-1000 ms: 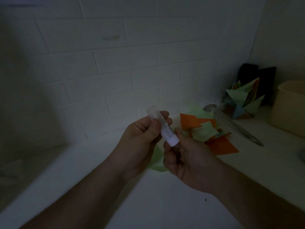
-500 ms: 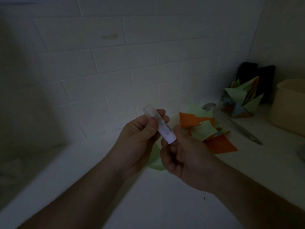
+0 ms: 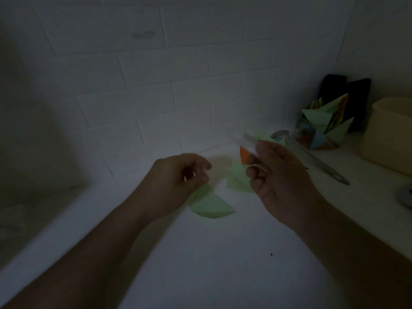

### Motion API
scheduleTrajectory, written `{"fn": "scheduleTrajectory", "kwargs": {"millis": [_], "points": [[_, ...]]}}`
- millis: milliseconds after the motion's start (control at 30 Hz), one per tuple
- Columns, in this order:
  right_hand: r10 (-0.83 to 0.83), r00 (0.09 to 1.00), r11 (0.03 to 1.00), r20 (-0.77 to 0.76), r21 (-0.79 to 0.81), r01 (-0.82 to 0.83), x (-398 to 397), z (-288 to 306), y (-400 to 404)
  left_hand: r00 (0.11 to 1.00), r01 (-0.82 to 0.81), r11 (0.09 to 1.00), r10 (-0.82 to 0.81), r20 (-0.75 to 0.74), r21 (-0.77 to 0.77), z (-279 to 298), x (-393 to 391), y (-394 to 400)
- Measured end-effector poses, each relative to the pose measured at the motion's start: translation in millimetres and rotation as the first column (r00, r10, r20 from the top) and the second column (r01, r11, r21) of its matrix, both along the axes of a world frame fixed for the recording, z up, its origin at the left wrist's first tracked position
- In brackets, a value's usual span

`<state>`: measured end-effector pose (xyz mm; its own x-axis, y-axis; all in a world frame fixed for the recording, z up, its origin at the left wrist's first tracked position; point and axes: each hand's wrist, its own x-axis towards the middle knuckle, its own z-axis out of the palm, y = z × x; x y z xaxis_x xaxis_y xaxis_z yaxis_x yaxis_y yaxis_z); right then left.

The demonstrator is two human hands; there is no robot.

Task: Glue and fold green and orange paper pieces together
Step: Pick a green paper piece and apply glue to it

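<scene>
The scene is dim and blurred. My right hand is raised over the white counter and grips a white glue stick, which points up and to the left. My left hand hovers to its left with curled fingers, just above a folded green paper piece lying on the counter. I cannot tell whether it holds anything. A second green piece and an orange piece lie between and behind the hands, partly hidden by my right hand.
A tiled wall runs along the back. At the right lie a long metal spoon, a folded multicoloured paper model, a cream container, dark objects in the corner, and a round metal thing at the edge.
Both hands held the glue stick together before. Now the left hand has let go and moved left and down, while the right hand has carried the stick up and to the right.
</scene>
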<state>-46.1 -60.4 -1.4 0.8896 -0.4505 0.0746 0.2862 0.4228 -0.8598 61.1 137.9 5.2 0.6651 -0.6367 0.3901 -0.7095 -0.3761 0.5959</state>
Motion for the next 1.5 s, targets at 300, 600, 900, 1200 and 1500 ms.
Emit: {"fn": "scheduleTrajectory", "kwargs": {"millis": [300,600,900,1200,1500], "points": [[-0.028,1.000,0.998,-0.001,0.059,0.028,1,-4,-12,0.954,0.037,0.854,-0.185,0.237,0.519,-38,2,-8],[0.091,0.996,0.965,-0.019,0.250,-0.084,7,-11,-23,0.850,0.334,0.830,-0.470,0.238,0.447,-53,2,16],[-0.068,0.998,0.906,-0.014,0.419,0.068,0,-5,-66,0.823,0.421,0.835,-0.516,0.237,0.353,-56,1,23],[-0.027,0.998,0.947,-0.049,0.318,0.041,-8,0,-51,0.875,0.440,0.871,-0.471,0.112,0.218,-55,-15,6],[-0.119,0.989,0.846,-0.090,-0.530,0.054,-9,-14,0,0.933,0.232,0.930,-0.296,0.205,0.286,-60,-13,10]]}}
